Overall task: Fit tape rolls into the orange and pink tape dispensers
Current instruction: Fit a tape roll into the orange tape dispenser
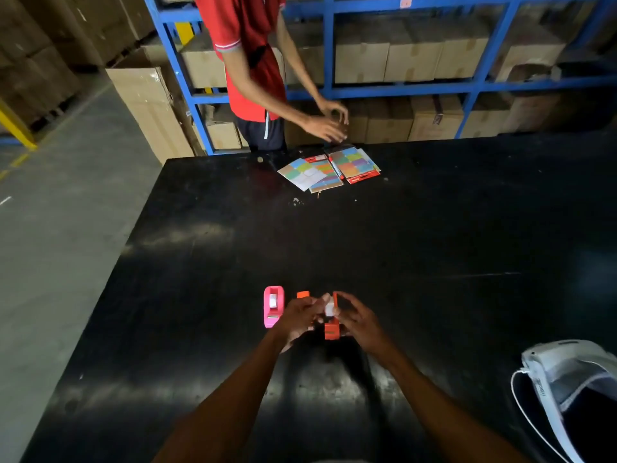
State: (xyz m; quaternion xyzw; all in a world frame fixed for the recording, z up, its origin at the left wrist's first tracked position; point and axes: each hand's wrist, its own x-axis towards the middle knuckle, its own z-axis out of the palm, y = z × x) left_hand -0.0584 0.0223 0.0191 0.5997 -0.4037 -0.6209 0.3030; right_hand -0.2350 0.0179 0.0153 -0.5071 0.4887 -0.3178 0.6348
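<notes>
Both grips closed, tape roll [330, 307] pinched by left hand [298, 317], orange dispenser [332, 329] steadied by right hand [359, 320], pink dispenser [273, 305] set beside on counter [434, 262].

Black glossy table [434, 245] fills view. Left hand [298, 317] and right hand [359, 320] meet near table's front, fingers pinching white tape roll [330, 307] above small orange plastic tape dispenser [332, 330]. Second orange piece [303, 294] partly hidden behind left hand. Pink plastic tape dispenser [273, 306] just left, white roll inside. Far edge: coloured sticky-note packs [329, 168], person in red shirt [248, 55]. White device with cable [567, 379] lower right.
</notes>
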